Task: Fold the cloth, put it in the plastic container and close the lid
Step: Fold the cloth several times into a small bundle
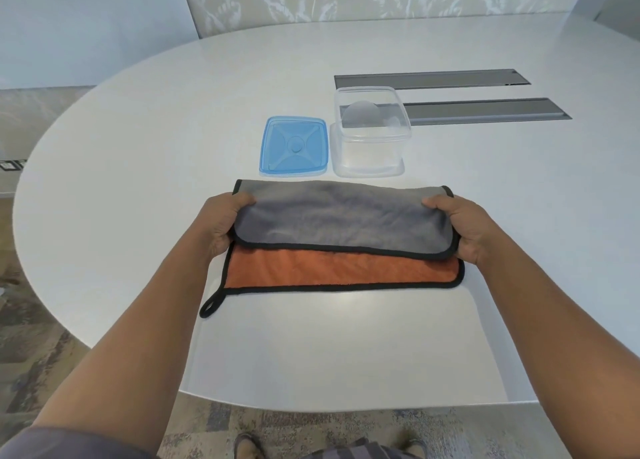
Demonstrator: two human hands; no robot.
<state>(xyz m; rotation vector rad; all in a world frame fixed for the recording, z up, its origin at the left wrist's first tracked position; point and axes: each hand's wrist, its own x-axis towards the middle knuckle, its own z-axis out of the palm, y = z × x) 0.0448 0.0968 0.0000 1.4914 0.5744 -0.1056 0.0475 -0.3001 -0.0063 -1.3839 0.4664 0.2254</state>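
Observation:
A cloth (341, 237), grey on one side and orange on the other with black trim, lies on the white table (138, 147). Its grey half is folded toward me over the orange half, leaving an orange strip showing at the near edge. My left hand (221, 223) grips the folded flap's left edge. My right hand (460, 226) grips its right edge. A black loop hangs off the cloth's near left corner. Behind the cloth stands a clear plastic container (370, 136), open, and a blue lid (294, 147) lies flat to its left.
Two dark grey slots (485, 110) are set into the table behind and right of the container. The table's rounded near edge runs just in front of me, with patterned carpet (311, 427) and my feet below.

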